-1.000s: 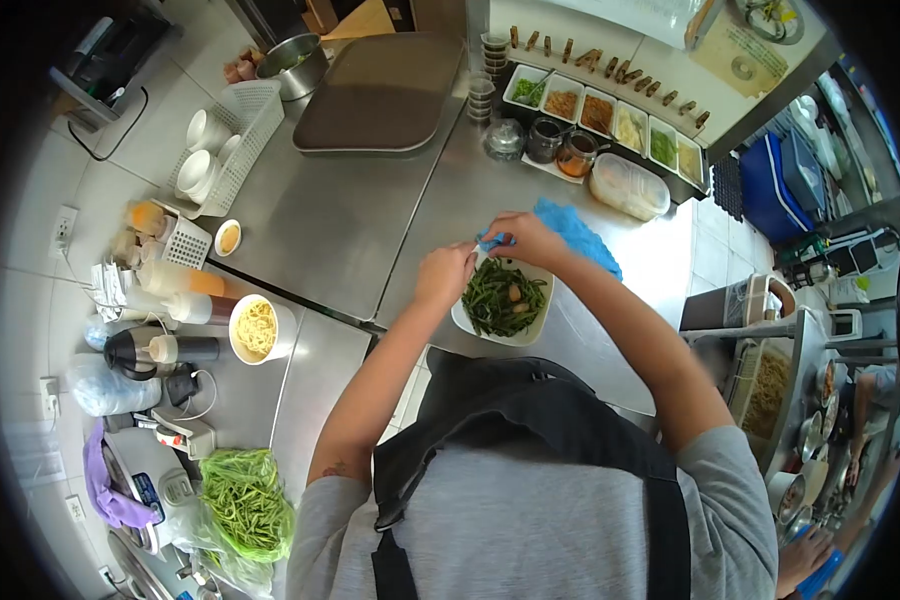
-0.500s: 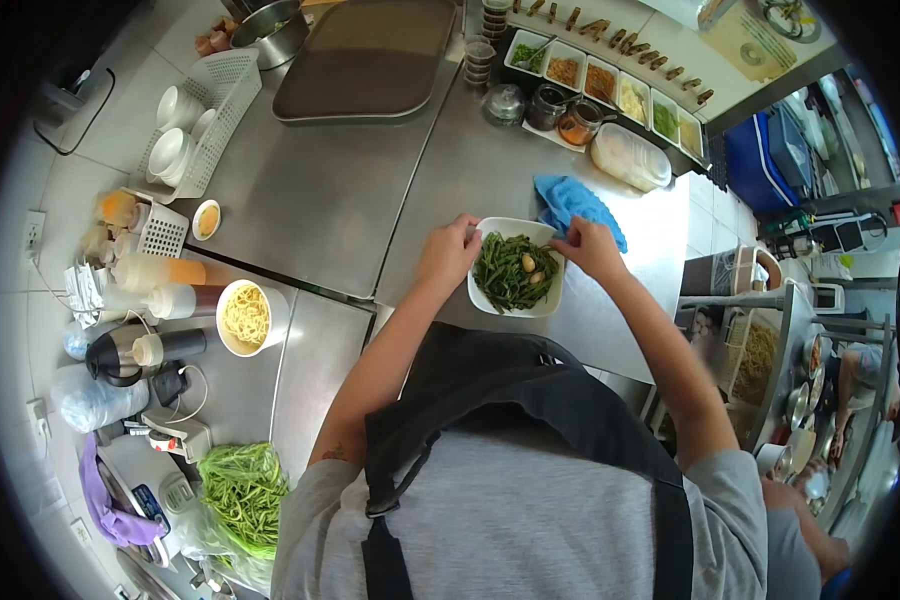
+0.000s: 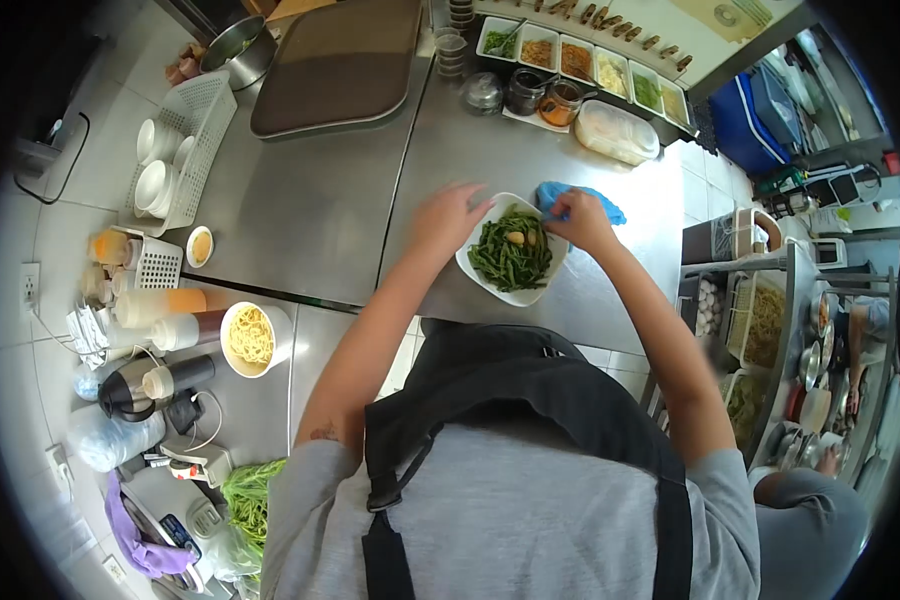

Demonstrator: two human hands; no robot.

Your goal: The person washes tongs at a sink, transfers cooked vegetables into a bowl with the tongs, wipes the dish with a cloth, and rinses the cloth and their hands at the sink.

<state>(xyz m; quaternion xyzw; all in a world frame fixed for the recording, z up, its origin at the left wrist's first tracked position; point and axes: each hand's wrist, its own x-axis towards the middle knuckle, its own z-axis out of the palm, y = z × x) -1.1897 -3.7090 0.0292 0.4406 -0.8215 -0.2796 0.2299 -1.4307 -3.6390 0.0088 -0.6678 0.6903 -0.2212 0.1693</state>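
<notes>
A white square-shaped bowl (image 3: 468, 268) of cooked green vegetables (image 3: 508, 262) with a few pale, rounded pieces on top stands on the steel table before me. At its left rim is my left hand (image 3: 452, 218), fingers apart and slightly blurred, a fingertip close to the edge. Whether it touches the rim I cannot tell. My right hand (image 3: 584, 222) is at the bowl's upper right corner, fingers pinched on a bunched blue cloth (image 3: 610, 207). Part of the cloth shows beside the fingertips, and the hand hides the rest.
Garnish trays (image 3: 577, 60), jars (image 3: 526, 92) and a lidded plastic container (image 3: 616, 132) line the back. A brown tray (image 3: 340, 65) lies back left. Leftward are a basket of white bowls (image 3: 192, 130), sauce bottles (image 3: 160, 305) and a tub of noodles (image 3: 253, 338). Shelving (image 3: 770, 370) stands at right.
The bowl has turned and shifted slightly right relative to the table. My left hand has loosened from its rim; my right fingers now pinch the cloth, which is more bunched. The view has shifted.
</notes>
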